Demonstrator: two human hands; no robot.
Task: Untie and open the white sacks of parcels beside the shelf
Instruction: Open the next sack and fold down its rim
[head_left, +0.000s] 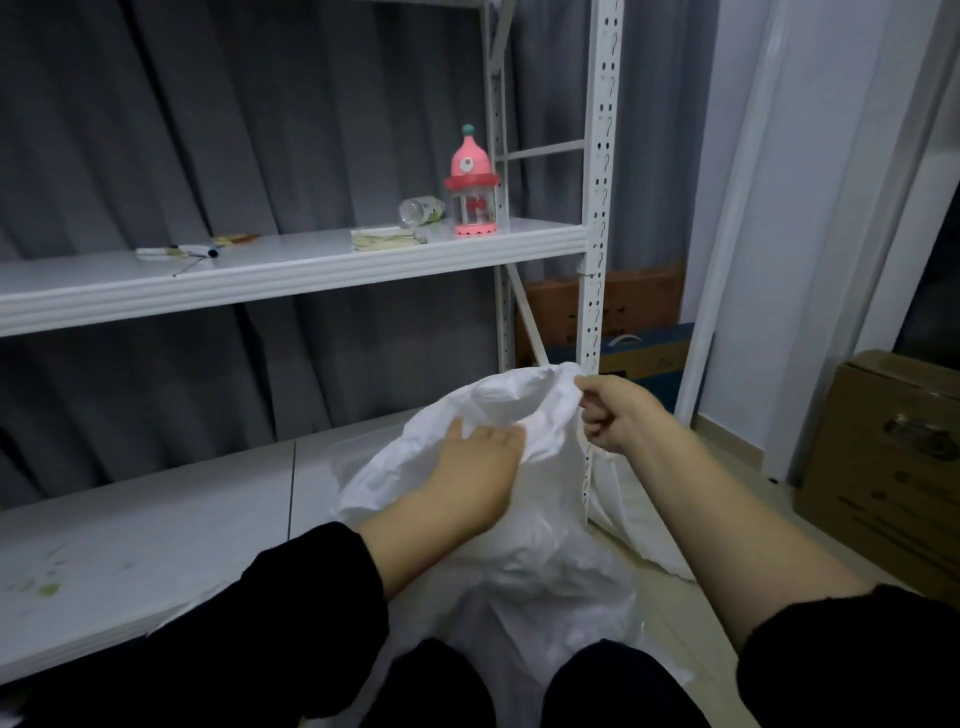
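The likeliest trouble lay at the rim of the white sack (545, 545). It stood on the floor at the near end of the shelf (291, 270), its mouth pulled up close against the perforated upright (597, 208), so a harder tug to the right might have snagged the thin cloth on the post's slots. The grip was only a pinch, so the slick fabric could also have slipped free and let the mouth fall shut. If the sack leaned away to the left, whatever it held might have spilled — no parcels showed inside.

The right hand (618, 413) was closed into a loose fist, with thumb and forefinger pinching the far right edge of the mouth and lifting it. The left hand (472, 467) was spread nearly flat, fingers straight and thumb out, pressing on the near left fold of the mouth. It gripped nothing. More white sacking (639, 519) lay on the floor just right of the upright — whether tied or loose could not be told.
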